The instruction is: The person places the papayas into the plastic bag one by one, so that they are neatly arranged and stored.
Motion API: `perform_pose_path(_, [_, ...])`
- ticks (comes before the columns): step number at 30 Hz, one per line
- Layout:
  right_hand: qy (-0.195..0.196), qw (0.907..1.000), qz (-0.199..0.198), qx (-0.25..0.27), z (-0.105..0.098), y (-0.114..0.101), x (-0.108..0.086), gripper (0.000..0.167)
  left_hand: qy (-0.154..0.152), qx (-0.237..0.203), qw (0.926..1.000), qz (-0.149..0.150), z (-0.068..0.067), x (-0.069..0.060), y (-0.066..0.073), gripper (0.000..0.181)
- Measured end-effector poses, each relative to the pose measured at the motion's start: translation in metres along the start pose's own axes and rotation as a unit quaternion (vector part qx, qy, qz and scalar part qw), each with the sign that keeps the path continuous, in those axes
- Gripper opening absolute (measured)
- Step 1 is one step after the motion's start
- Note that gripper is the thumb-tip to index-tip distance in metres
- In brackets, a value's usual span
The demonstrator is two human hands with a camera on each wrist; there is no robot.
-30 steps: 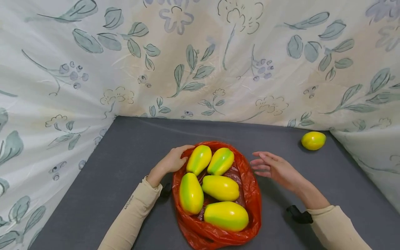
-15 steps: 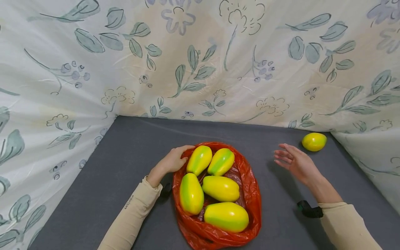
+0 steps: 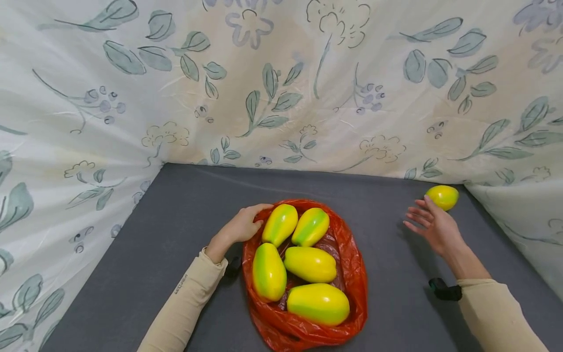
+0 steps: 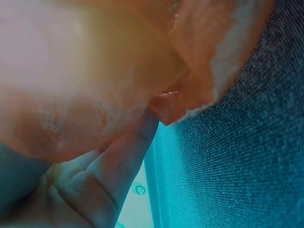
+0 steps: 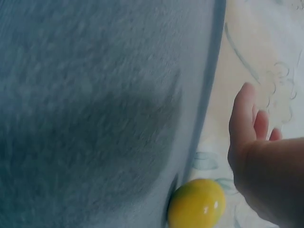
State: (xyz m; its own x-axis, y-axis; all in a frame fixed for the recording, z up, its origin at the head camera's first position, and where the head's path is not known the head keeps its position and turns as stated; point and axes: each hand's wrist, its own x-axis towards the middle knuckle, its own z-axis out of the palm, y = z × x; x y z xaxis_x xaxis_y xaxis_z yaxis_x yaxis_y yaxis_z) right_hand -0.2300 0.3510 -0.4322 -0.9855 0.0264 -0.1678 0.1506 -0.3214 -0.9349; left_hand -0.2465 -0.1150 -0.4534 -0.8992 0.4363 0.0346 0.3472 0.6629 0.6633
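Note:
A red plastic bag [image 3: 358, 274] stands with its mouth rolled wide, and several yellow-green papayas [image 3: 269, 273] lie inside. My left hand [image 3: 237, 226] grips the bag's rim at the far left; some fingertips are hidden behind the plastic. In the left wrist view, the bag [image 4: 190, 57] passes between thumb and fingers. My right hand [image 3: 437, 227] is in the air with loosely spread fingers and nothing in it. Just beyond it, a single papaya [image 3: 444, 197] lies by the table's far right corner. That papaya [image 5: 197, 204] also shows below the right hand [image 5: 266, 166] in the right wrist view.
A dark grey cloth [image 3: 184, 205] covers the table. Behind it hangs a floral curtain [image 3: 281, 88], which also runs along the left and right edges.
My right hand has moved right and away from the bag, up close to the lone papaya. The left hand stays on the bag's rim, and the bag has not moved.

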Motion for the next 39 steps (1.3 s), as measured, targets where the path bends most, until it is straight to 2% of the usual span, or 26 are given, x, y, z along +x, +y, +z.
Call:
perform_pose_path(3, [0.06,0.9981,0.008,0.016,-0.004,-0.002,0.003,0.045,-0.001,-0.003,1.0,0.0,0.0,0.0,-0.001,0.049])
perform_pose_path(5, [0.109,0.9934,0.018,0.03,-0.01,-0.002,0.008,0.049,0.0,-0.003,1.0,-0.001,0.0,-0.001,0.0,0.049])
perform_pose_path(9, [0.209,0.9772,0.025,0.03,-0.038,0.002,0.033,0.057,0.002,-0.002,1.0,-0.006,0.0,0.0,-0.001,0.049])
perform_pose_path(12, [0.261,0.9651,0.021,0.005,-0.066,0.01,0.054,0.064,0.001,-0.003,1.0,-0.009,0.0,0.0,0.0,0.049])
perform_pose_path(16, [0.308,0.9504,0.033,-0.026,-0.091,0.015,0.075,0.086,0.002,-0.001,0.9999,-0.011,-0.001,0.0,0.0,0.049])
perform_pose_path(20, [0.325,0.9426,0.056,-0.05,-0.099,0.011,0.083,0.104,0.003,-0.001,0.9999,-0.011,-0.001,0.0,-0.001,0.049])
perform_pose_path(28, [0.338,0.9353,0.087,-0.061,-0.102,0.002,0.09,0.107,0.003,-0.002,1.0,-0.009,-0.003,0.001,-0.001,0.049])
perform_pose_path(35, [0.328,0.94,0.087,-0.039,-0.111,0.003,0.101,0.111,0.001,0.0,1.0,-0.005,-0.003,-0.001,-0.001,0.048])
perform_pose_path(39, [0.329,0.9396,0.088,-0.032,-0.113,0.004,0.103,0.111,-0.003,-0.003,1.0,0.0,-0.003,-0.001,0.0,0.048])
